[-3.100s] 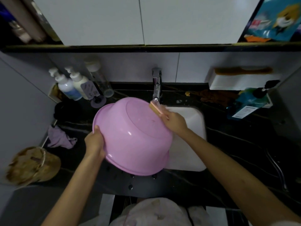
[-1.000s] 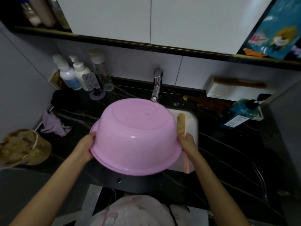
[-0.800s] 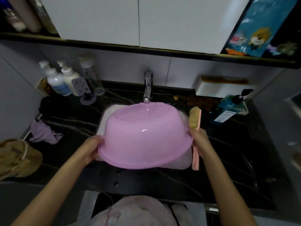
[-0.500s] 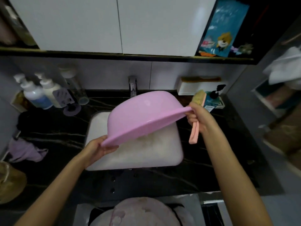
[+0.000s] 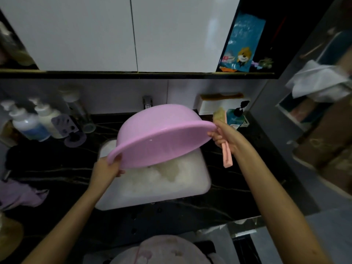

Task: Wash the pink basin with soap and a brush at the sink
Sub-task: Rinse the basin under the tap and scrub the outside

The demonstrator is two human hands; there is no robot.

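Two hands carry the pink basin point(image 5: 162, 134) upside down and tilted above the foamy sink point(image 5: 202, 187). Left hand point(image 5: 106, 168) has its fingers curled round the low rim; right hand point(image 5: 226, 135) pinches the high rim while also clamping the brush point(image 5: 224, 138). Thin, stiff plastic, probably light and, judging by the suds, slippery, so opposite rim edges are the safest hold.
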